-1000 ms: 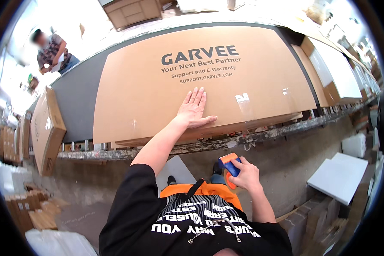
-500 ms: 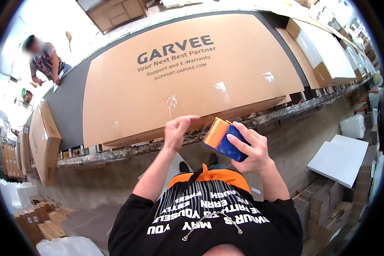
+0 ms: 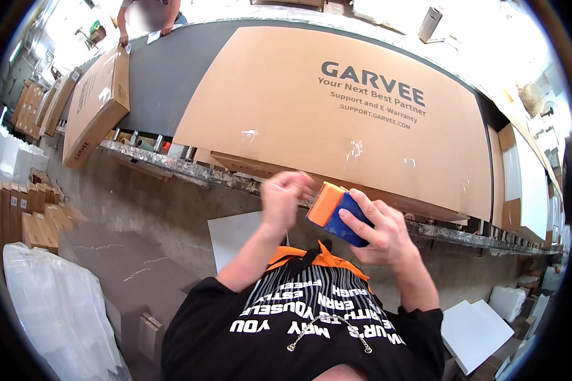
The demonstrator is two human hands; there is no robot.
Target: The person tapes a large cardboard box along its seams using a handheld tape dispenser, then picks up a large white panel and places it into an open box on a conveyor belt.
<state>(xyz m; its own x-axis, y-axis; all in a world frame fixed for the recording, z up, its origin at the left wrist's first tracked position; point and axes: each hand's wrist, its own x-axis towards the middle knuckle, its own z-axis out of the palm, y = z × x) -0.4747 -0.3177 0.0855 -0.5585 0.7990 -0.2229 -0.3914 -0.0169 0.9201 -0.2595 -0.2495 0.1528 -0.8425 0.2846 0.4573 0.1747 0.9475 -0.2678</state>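
My right hand (image 3: 385, 230) grips a blue and orange tape dispenser (image 3: 340, 216), its orange toothed edge turned toward my left hand. Just left of that edge is my left hand (image 3: 286, 198), fingers curled in and slightly blurred. Whatever it pinches is hidden or too small to make out. Both hands are held in front of my body, above the near edge of a large flat brown carton (image 3: 279, 101). The carton lies on the dark conveyor belt (image 3: 171, 66) with shiny strips of clear tape along its near side.
A brown carton (image 3: 98, 105) leans over the conveyor's left end, where a person's hand (image 3: 123, 39) touches it. A white-topped carton (image 3: 525, 184) stands at the right. White boards (image 3: 473, 333) and clear plastic wrapping (image 3: 60, 311) lie lower down. The metal conveyor rail (image 3: 152, 162) runs before me.
My view has swung left, so the big carton appears farther right. My left hand's fingers have curled in from a pointing shape. The dispenser stays in my right hand. The co-worker now reaches the left carton.
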